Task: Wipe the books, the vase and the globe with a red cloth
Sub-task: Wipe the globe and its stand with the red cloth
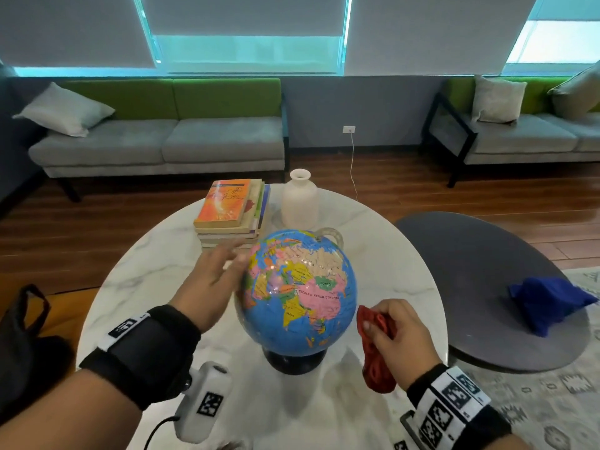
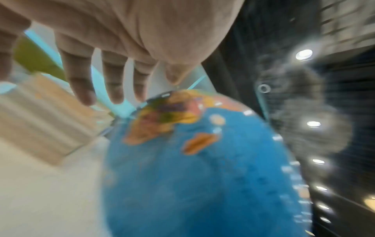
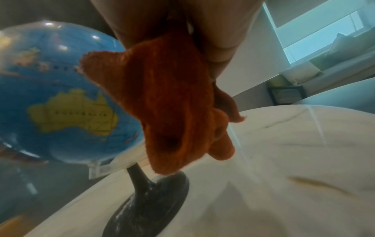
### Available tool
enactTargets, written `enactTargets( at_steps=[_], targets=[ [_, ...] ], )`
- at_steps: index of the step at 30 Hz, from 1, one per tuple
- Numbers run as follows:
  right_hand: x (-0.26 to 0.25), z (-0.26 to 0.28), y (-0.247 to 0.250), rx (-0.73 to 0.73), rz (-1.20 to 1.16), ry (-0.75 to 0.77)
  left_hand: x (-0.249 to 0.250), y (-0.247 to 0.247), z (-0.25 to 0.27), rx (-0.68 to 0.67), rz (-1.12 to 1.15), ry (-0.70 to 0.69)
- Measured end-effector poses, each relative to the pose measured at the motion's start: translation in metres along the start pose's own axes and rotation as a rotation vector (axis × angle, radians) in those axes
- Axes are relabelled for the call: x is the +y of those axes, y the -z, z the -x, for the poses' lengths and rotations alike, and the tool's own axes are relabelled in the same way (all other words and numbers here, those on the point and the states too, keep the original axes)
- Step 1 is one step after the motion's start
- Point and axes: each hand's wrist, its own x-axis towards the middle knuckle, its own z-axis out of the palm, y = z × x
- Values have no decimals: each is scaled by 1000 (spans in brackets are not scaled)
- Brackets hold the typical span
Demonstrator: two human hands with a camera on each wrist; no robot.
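Observation:
A blue globe [image 1: 300,292] [image 2: 202,168] [image 3: 58,99] on a black stand [image 1: 293,360] [image 3: 150,197] sits mid-table. My left hand [image 1: 224,271] [image 2: 113,77] is at its upper left side with fingers straight and spread; the blur hides whether they touch it. My right hand [image 1: 394,329] grips a bunched red cloth [image 1: 376,349] [image 3: 174,102] just right of the globe, apart from it. Behind stand a stack of books [image 1: 232,212] [image 2: 42,126] and a white vase [image 1: 300,199].
The round white marble table [image 1: 136,280] holds everything. A lower grey table [image 1: 480,287] at right carries a blue cloth [image 1: 548,303]. A black bag [image 1: 22,345] sits at left. Grey-green sofas [image 1: 162,138] line the far wall.

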Motion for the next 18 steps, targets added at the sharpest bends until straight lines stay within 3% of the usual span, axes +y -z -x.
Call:
enactTargets(
  at_steps=[2,4,9,14,18],
  targets=[
    [3,2,0,-34,22,-25,-27,-4,-4,18,20,119],
    [5,4,-2,-71,46,-36,-50,-13,-4,-66,-87,208],
    [4,9,-9,-138,23,-73,-75,-41,11,-264,-312,199],
    [6,10,-13,-184,120,-81,-83,-62,8,-385,-295,292],
    [1,13,-14,-213,138,-95,-92,-81,-1,-397,-164,216]
  ],
)
